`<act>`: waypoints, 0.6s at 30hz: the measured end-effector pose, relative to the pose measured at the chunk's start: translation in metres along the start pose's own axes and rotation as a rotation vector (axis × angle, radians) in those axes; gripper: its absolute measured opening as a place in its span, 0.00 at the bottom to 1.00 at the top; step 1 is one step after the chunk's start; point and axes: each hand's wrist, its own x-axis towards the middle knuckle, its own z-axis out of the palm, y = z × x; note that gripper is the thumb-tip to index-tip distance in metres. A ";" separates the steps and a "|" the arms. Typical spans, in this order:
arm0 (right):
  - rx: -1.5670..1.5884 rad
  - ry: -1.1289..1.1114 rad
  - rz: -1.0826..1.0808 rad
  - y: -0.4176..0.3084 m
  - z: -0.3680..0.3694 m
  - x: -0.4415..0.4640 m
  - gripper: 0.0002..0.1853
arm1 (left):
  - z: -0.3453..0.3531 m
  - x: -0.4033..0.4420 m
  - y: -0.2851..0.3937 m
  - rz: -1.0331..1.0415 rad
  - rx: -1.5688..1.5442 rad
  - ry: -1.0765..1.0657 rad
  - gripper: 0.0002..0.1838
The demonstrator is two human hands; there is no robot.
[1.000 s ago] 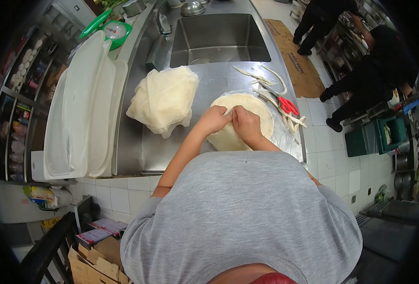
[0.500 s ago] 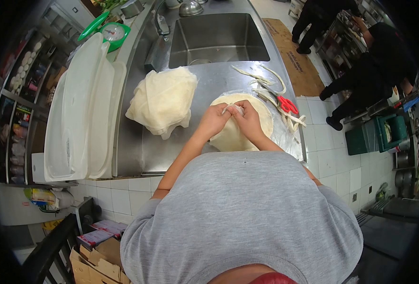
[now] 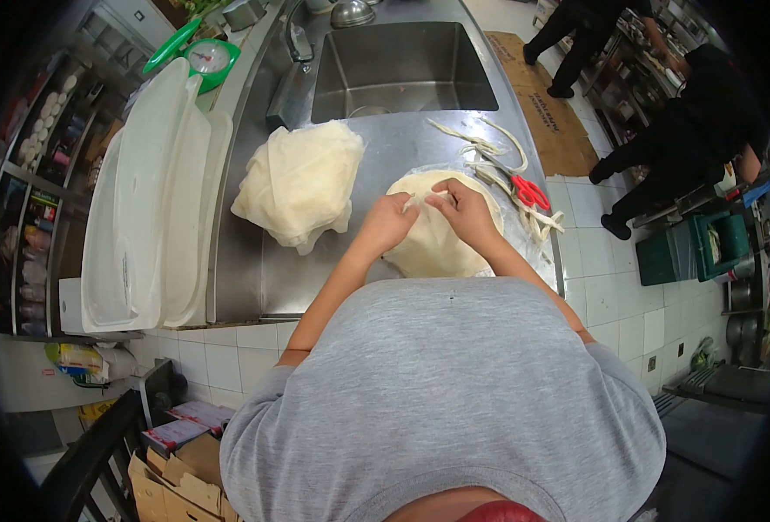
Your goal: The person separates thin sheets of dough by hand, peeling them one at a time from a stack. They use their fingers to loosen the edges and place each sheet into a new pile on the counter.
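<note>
A stack of thin round dough sheets [image 3: 441, 248] lies in front of me on the steel counter. My left hand [image 3: 389, 223] pinches the top sheet near its middle. Opposite it, my right hand [image 3: 469, 214] has its thumb and forefinger at the same sheet, which rises in small folds between the hands. To the left sits a loose pile of peeled, pale sheets [image 3: 300, 184]. Scissors with red handles [image 3: 529, 193] rest just right of the stack, among long dough trimmings [image 3: 511, 155].
A deep steel sink [image 3: 402, 74] is set into the counter beyond the sheets. Large white plastic lids or trays [image 3: 145, 200] lean along the left side, with a green scale [image 3: 209, 61] behind them. Two people in dark clothes [image 3: 676, 130] stand at the right.
My hands were close together over a crumpled bit of sheet; now they have moved slightly apart, the right hand shifting right. The pile and scissors stay put.
</note>
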 end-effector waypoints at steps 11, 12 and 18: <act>-0.063 -0.020 -0.120 0.009 0.018 0.005 0.09 | 0.003 0.000 0.002 0.063 0.081 0.031 0.20; -0.090 -0.018 -0.172 0.008 0.018 0.005 0.08 | 0.001 0.000 0.005 0.043 0.096 0.009 0.20; -0.179 -0.048 -0.374 0.015 0.018 0.007 0.07 | 0.000 0.004 -0.007 0.070 0.108 -0.030 0.20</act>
